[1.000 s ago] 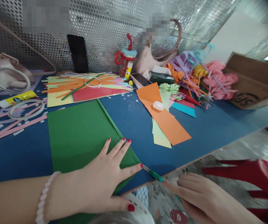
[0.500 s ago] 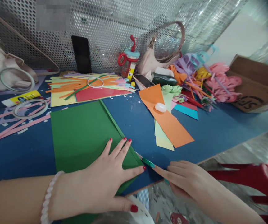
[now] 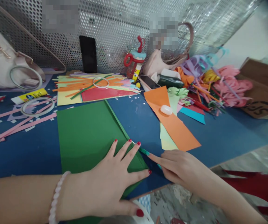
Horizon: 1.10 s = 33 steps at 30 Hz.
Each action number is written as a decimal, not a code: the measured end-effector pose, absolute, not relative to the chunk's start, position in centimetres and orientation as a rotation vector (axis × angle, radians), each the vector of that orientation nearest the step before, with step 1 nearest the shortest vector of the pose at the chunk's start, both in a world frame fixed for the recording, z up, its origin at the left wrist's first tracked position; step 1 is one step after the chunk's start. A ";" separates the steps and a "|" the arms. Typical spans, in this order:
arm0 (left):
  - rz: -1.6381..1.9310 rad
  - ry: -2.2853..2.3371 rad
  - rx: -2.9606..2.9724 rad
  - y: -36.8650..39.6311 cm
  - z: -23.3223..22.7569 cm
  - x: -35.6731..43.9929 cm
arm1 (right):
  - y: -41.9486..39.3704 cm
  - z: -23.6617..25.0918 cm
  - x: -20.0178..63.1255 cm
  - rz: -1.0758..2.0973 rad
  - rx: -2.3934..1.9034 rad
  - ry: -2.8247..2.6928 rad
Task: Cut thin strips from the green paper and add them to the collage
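Note:
My left hand [image 3: 115, 177] lies spread on a large sheet of green paper [image 3: 82, 133], fingertips close to its folded right edge. A narrow doubled strip [image 3: 116, 119] runs along that edge. Just right of those fingertips, my right hand [image 3: 180, 168] is closed round a teal craft knife [image 3: 144, 151], index finger stretched along the handle. The thin metal blade sits at the fold, beside my left middle and index fingertips. Part of the handle is hidden under my right fingers.
Right of the green sheet lie orange paper [image 3: 182, 133] and a white oval piece [image 3: 166, 109]. Paper strips [image 3: 84, 84], a tape roll [image 3: 38, 106] and a glue stick [image 3: 29, 95] are on the left. Behind stand a phone [image 3: 88, 54], cup [image 3: 137, 56] and carton [image 3: 259, 93].
My right hand has moved the knife up along the fold, away from the table's front edge, so the blade is now by my left fingertips. The view has shifted slightly.

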<state>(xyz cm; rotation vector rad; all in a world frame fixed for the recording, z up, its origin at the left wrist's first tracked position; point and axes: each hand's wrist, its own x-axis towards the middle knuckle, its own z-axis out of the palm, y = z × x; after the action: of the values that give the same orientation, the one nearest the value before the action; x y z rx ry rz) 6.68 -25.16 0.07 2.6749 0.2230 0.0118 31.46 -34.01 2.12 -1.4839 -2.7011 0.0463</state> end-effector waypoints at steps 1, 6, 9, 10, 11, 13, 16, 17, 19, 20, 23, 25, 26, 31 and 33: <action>0.008 0.227 2.678 -25.2 0.0 6.6 | -33.7 2.1 31.4 0.051 -1.479 -2.701; -0.052 0.209 2.704 -25.2 0.6 6.6 | -32.6 2.1 31.5 0.105 -1.484 -2.711; 0.017 0.224 2.779 -24.5 1.0 6.7 | -32.6 2.1 31.6 0.147 -1.503 -2.705; 0.038 0.259 2.814 -23.9 1.1 6.8 | -32.6 2.0 31.6 0.160 -1.507 -2.708; 0.048 0.311 2.851 -23.3 1.2 6.9 | -32.6 2.0 31.6 0.171 -1.507 -2.715; 0.005 0.455 2.917 -21.7 1.5 7.1 | -32.7 1.9 31.7 0.182 -1.508 -2.725; -0.209 0.595 2.952 -19.6 1.5 7.1 | -32.8 1.7 31.9 0.194 -1.507 -2.726; -0.261 0.596 2.942 -19.1 1.4 6.9 | -32.9 1.6 32.0 0.205 -1.509 -2.723; -0.307 0.568 2.920 -18.7 1.3 6.6 | -33.0 1.6 32.2 0.233 -1.514 -2.708; -0.305 0.552 2.912 -18.6 1.2 6.4 | -33.1 1.6 32.3 0.246 -1.515 -2.702; -0.285 0.504 2.890 -18.8 1.3 5.9 | -33.1 1.7 32.3 0.250 -1.515 -2.695; -0.281 0.481 2.880 -18.9 1.4 5.8 | -32.9 1.9 32.2 0.233 -1.516 -2.700; -0.285 0.475 2.879 -18.9 1.4 5.8 | -32.7 1.9 32.1 0.223 -1.514 -2.699; -0.290 0.455 2.875 -18.7 1.4 5.7 | -31.3 1.9 31.8 0.212 -1.480 -2.700; -0.273 0.447 2.864 -18.6 1.3 5.6 | -30.7 1.7 31.9 0.231 -1.475 -2.699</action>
<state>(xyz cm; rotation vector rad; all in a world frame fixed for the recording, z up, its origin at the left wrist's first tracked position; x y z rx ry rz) 5.61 -18.58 1.28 2.8637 0.4467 -0.2728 31.92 -30.74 1.67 -1.4755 -2.6986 0.2308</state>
